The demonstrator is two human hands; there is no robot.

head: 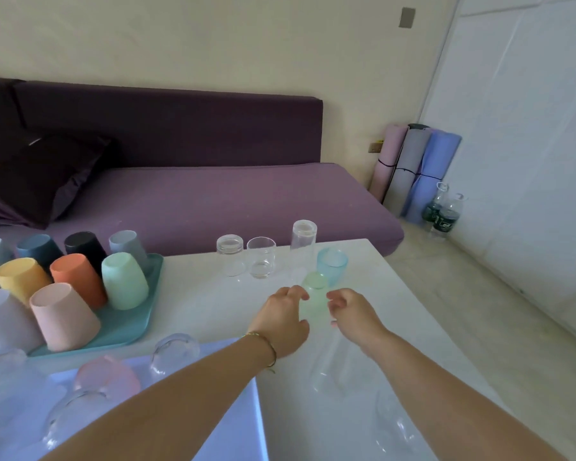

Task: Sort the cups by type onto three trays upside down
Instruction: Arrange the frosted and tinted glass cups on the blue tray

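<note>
My left hand point(285, 316) and right hand point(351, 312), grips open, flank the green cup point(314, 294); I should close evenly before inverting it.

Home living room, purple sofa point(213, 194), yoga mats point(413, 168)

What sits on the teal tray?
The teal tray holds upside-down opaque cups in two or three rows, among them orange, mint, yellow and black. Its left part runs out of frame, so the full count is hidden.
</note>
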